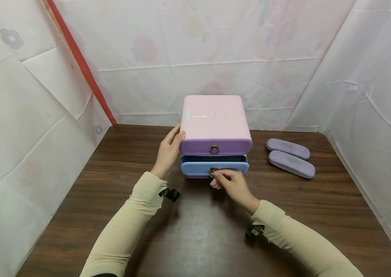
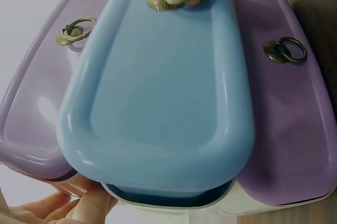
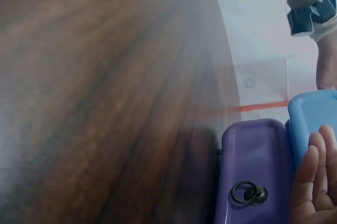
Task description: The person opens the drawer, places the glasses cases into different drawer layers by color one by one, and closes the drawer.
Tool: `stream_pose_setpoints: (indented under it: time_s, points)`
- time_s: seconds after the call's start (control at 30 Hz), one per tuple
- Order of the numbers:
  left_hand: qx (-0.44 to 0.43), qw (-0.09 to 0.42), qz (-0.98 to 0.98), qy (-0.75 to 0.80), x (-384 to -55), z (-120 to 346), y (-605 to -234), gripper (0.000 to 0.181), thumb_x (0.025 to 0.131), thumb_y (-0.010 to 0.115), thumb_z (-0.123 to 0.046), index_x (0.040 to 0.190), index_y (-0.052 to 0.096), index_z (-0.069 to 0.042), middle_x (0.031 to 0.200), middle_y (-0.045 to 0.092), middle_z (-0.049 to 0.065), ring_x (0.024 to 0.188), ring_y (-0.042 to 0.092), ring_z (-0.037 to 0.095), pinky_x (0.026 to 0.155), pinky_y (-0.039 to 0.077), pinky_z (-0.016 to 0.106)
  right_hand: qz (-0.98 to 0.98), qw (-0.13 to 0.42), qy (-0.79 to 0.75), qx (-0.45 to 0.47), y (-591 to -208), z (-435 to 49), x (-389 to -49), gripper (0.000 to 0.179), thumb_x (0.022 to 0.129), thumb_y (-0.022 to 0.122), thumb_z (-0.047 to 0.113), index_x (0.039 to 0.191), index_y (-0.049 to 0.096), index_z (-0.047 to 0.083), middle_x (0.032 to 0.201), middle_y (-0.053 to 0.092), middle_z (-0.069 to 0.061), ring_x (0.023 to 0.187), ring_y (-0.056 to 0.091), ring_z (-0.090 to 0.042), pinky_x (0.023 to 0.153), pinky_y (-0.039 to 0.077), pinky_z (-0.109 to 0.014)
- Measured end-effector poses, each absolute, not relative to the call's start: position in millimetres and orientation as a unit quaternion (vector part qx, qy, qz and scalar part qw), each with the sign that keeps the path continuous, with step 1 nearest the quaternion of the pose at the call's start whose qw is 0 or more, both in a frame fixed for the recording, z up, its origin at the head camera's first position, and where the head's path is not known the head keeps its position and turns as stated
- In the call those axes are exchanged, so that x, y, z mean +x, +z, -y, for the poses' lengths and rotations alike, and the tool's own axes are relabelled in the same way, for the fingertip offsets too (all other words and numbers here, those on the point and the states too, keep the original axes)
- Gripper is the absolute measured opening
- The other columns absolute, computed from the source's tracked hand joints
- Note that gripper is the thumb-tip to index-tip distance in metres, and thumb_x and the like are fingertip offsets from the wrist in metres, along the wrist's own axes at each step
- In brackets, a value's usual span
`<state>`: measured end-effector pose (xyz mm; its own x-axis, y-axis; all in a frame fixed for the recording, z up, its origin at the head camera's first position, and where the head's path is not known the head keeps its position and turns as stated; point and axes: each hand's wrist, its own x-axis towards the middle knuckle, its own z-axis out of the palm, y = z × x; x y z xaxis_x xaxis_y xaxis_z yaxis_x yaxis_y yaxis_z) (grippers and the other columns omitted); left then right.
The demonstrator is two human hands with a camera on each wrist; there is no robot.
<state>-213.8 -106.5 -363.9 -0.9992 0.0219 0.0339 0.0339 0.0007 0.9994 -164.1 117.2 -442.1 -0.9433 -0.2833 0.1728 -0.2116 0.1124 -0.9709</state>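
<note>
A small cabinet [image 1: 216, 115] with a pink top stands on the table. Its blue middle drawer [image 1: 195, 168] is pulled partway out, leaving a dark gap behind the front. My right hand [image 1: 234, 186] pinches the brass ring pull [image 2: 162, 2] of that drawer between thumb and finger. At the cabinet's left side, my left hand [image 1: 167, 154] rests with extended fingers along the wall and the thumb near the front corner. The purple top drawer [image 1: 197, 147] is closed. Below, the purple bottom drawer [image 2: 284, 124] also sits closed, with its own ring pull.
Two grey-purple oblong cases [image 1: 291, 164] lie side by side to the right of the cabinet. The brown wooden table [image 1: 195, 238] is bordered by pale patterned sheets at the back and sides. A red strip [image 1: 82, 65] runs up the left corner.
</note>
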Motion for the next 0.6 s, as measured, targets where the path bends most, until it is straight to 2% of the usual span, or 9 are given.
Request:
stream_pose_setpoints:
  time_s: [0.3,0.6]
  points:
    - [-0.015,0.011,0.714,-0.699,-215.5,107.0,-362.6,0.061,0.096,0.057,-0.048,0.150,0.040,-0.026,0.155,0.039,-0.003,0.132,0.049,0.018,0.109,0.043,0.040,-0.737,0.021,-0.661,-0.138,-441.8,-113.4,-179.5,0.028,0.100,0.055,0.011,0.109,0.069,-0.012,0.087,0.070,-0.032,0.068,0.068,-0.006,0.064,0.058,-0.025]
    - [-0.006,0.014,0.701,-0.713,-215.0,106.1,-360.0,0.059,0.097,0.058,-0.042,0.150,0.042,-0.023,0.152,0.044,0.000,0.127,0.053,0.019,0.106,0.046,0.039,-0.736,0.024,-0.665,-0.127,-441.0,-112.6,-183.5,0.027,0.100,0.054,0.009,0.108,0.069,-0.012,0.085,0.071,-0.029,0.067,0.068,-0.006,0.064,0.057,-0.024]
